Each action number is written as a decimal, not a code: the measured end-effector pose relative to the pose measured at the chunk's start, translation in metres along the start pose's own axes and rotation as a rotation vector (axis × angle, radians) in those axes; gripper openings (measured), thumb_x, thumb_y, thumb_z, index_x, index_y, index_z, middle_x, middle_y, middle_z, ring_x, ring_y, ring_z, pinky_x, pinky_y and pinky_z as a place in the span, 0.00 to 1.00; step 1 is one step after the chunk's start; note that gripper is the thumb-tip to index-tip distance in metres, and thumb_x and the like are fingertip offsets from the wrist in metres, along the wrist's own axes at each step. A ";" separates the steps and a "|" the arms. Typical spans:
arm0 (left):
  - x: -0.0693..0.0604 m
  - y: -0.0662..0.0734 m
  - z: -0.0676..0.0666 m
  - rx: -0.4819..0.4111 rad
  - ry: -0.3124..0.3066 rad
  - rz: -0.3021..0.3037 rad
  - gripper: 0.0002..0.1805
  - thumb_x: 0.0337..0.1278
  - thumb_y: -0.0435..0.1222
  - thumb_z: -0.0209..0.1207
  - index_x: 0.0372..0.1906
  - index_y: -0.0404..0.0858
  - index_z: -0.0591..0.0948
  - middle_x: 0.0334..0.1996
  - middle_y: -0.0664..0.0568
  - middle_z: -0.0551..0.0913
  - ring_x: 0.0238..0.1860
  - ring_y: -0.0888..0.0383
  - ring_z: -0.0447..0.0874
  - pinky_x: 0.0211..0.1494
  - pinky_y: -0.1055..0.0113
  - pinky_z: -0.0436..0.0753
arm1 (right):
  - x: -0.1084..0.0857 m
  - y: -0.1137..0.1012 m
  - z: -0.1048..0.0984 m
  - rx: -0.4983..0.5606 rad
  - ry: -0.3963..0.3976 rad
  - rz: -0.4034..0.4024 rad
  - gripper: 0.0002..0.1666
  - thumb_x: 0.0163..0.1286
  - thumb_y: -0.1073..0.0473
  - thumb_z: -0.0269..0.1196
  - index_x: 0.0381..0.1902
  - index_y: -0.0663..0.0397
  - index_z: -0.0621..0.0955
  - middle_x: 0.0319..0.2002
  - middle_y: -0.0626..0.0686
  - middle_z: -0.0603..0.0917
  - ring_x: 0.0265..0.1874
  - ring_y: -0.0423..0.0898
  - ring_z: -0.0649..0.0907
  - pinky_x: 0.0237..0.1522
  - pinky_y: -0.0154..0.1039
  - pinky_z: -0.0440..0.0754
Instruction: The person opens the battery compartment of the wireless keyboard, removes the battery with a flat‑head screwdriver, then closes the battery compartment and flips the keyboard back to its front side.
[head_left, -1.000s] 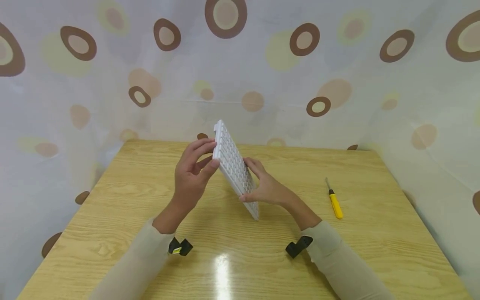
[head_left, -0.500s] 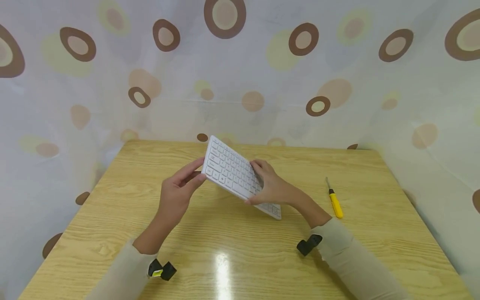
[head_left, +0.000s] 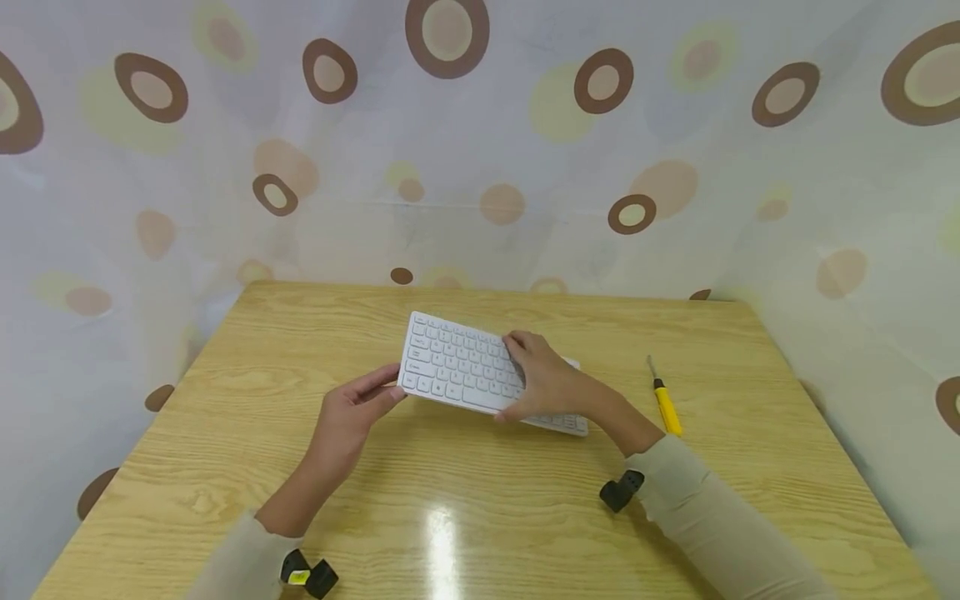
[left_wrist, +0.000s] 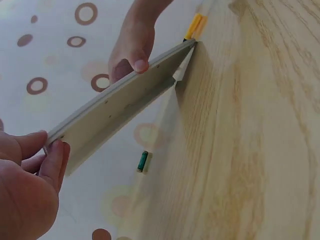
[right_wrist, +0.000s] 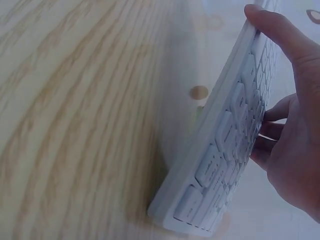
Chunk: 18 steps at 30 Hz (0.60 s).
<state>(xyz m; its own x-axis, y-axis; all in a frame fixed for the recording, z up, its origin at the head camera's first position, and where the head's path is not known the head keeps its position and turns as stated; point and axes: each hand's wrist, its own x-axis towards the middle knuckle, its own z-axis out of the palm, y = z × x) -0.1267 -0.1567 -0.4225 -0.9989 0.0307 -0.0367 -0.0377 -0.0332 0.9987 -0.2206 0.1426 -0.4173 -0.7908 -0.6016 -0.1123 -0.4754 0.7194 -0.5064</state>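
Observation:
A slim white keyboard (head_left: 480, 367) is held keys up over the table's middle. Its left end is raised and its right end is low, close to the wood. My left hand (head_left: 347, 425) pinches its near left corner between thumb and fingers. My right hand (head_left: 551, 383) grips across the keys right of centre, thumb at the near edge and fingers towards the far one. In the left wrist view the keyboard's underside (left_wrist: 112, 105) shows, with my left hand (left_wrist: 25, 192) at the corner. The right wrist view has my right hand (right_wrist: 295, 130) across the keys.
A yellow-handled screwdriver (head_left: 666, 407) lies right of the right hand on the wooden table (head_left: 405, 517). A small green cylinder like a battery (left_wrist: 143, 161) shows beyond the keyboard in the left wrist view. A patterned curtain (head_left: 480, 150) stands behind the table.
The keyboard has turned from nearly edge-on to face up, its left end coming down. My left hand has moved down and left with the corner, and my right hand has shifted slightly right.

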 end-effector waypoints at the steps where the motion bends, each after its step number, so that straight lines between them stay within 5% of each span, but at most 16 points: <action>1: 0.000 -0.002 0.000 0.004 -0.005 -0.014 0.26 0.65 0.34 0.64 0.66 0.30 0.76 0.61 0.39 0.81 0.53 0.63 0.86 0.60 0.72 0.79 | -0.001 0.001 0.001 -0.013 -0.003 0.000 0.80 0.47 0.32 0.78 0.80 0.64 0.45 0.79 0.65 0.48 0.77 0.60 0.52 0.75 0.58 0.60; 8: 0.005 -0.020 -0.002 0.160 -0.023 -0.110 0.24 0.63 0.34 0.65 0.64 0.32 0.79 0.59 0.41 0.83 0.54 0.59 0.85 0.55 0.73 0.81 | -0.001 0.011 0.006 -0.141 -0.032 -0.007 0.80 0.46 0.27 0.75 0.79 0.67 0.48 0.79 0.65 0.50 0.78 0.59 0.53 0.77 0.55 0.57; 18: 0.014 -0.040 -0.006 0.388 -0.103 -0.115 0.23 0.59 0.32 0.68 0.59 0.31 0.82 0.48 0.45 0.88 0.50 0.56 0.86 0.49 0.71 0.82 | -0.002 0.020 0.014 -0.263 -0.080 -0.008 0.79 0.47 0.22 0.71 0.79 0.66 0.50 0.78 0.64 0.53 0.78 0.60 0.53 0.76 0.55 0.57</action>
<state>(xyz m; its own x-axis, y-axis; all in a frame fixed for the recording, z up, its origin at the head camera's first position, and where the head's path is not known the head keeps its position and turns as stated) -0.1391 -0.1606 -0.4629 -0.9799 0.1123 -0.1646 -0.1153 0.3545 0.9279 -0.2232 0.1536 -0.4387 -0.7587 -0.6255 -0.1820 -0.5734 0.7739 -0.2690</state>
